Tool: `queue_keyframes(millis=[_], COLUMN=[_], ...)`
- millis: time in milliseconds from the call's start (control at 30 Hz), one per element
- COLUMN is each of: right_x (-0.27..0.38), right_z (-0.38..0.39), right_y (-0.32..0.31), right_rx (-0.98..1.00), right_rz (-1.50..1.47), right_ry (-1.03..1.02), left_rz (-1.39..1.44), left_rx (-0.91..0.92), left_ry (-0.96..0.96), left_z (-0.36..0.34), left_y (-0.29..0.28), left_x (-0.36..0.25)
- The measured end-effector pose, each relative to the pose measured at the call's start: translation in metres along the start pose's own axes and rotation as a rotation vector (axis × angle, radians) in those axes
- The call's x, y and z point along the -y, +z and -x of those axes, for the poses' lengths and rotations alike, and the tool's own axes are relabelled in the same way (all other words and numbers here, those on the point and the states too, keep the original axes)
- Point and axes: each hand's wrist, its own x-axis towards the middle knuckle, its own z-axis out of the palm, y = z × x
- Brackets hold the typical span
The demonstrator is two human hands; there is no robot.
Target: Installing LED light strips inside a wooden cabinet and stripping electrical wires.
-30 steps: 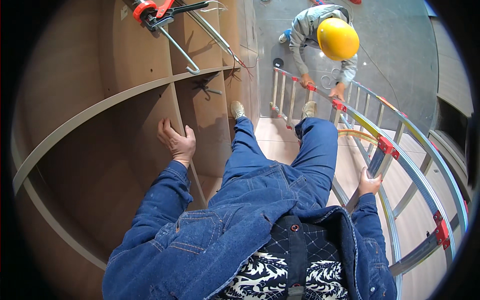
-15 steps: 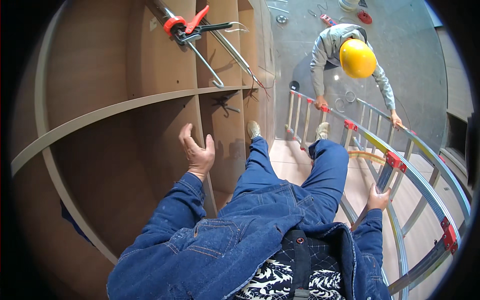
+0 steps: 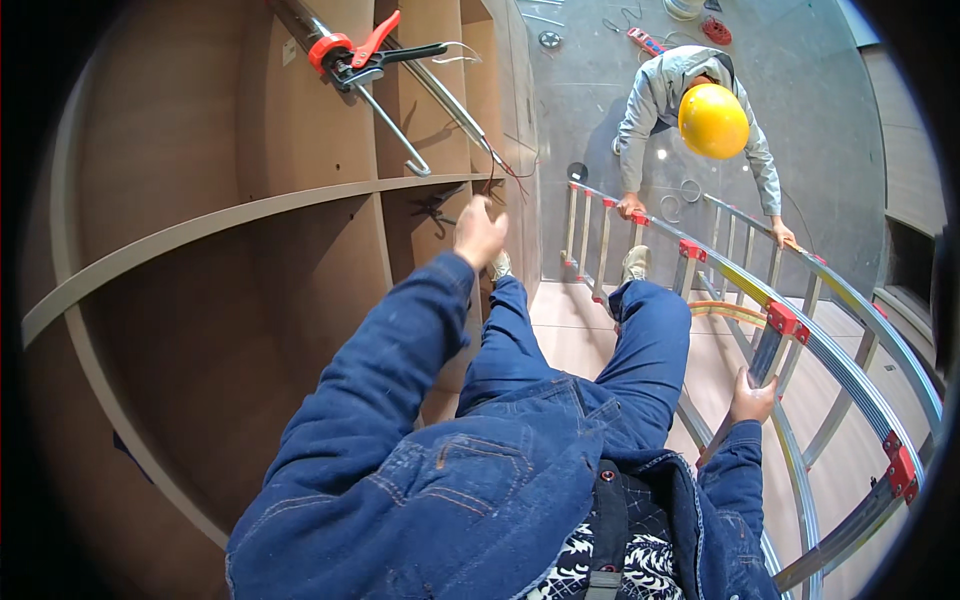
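Note:
My right hand [image 3: 752, 397] is wrapped round a rung of the aluminium stepladder [image 3: 840, 345], which has red joints. My left hand [image 3: 482, 235] is raised in front of the wooden shelving, slightly blurred. Its fingers are loosely curled, the thumb stands apart, and nothing shows in it. Just above it, thin red wires [image 3: 510, 170] dangle from a metal strip [image 3: 450, 105] lying on the shelf top; whether the fingers touch them I cannot tell. Also on that shelf, a caulking gun [image 3: 365, 62] with a red trigger lies with its hooked rod over the edge.
Below, a person in a yellow hard hat [image 3: 713, 120] grips the ladder's side rails with both hands. On the grey floor behind are a red coil [image 3: 716, 30], a bucket [image 3: 684, 8] and a red tool [image 3: 645, 40]. The brown shelving [image 3: 200, 222] fills the left side.
My left hand has swung right and farther out, from beside the shelf divider to just below the hanging wires. My right hand keeps its grip, and the person below still holds the ladder.

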Motion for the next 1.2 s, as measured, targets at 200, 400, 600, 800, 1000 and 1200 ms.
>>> queue_keyframes(millis=[200,400,600,800,1000,1200], right_x=[0.007,-0.006,0.008,0.011,0.006,0.001], right_z=[0.004,0.005,0.005,0.010,0.009,0.008], right_y=[-0.004,0.004,-0.004,-0.005,-0.005,-0.003], right_rx=[-0.049,-0.072,-0.034,-0.034,-0.043,-0.019], right_rz=[0.016,-0.037,-0.090,-0.119,-0.090,-0.114], right_ry=[0.028,-0.026,0.021,0.036,0.049,0.057], left_rz=[0.082,0.121,0.170,0.017,-0.070,-0.195], left_rx=[-0.275,-0.291,-0.277,-0.357,-0.485,-0.298], left_ry=[-0.196,-0.373,-0.447,-0.452,-0.500,-0.524], left_z=[-0.116,-0.173,-0.222,-0.271,-0.305,-0.323], left_y=[0.046,0.067,0.077,0.084,0.087,0.082], left_x=[0.029,0.048,0.043,0.062,0.058,0.064])
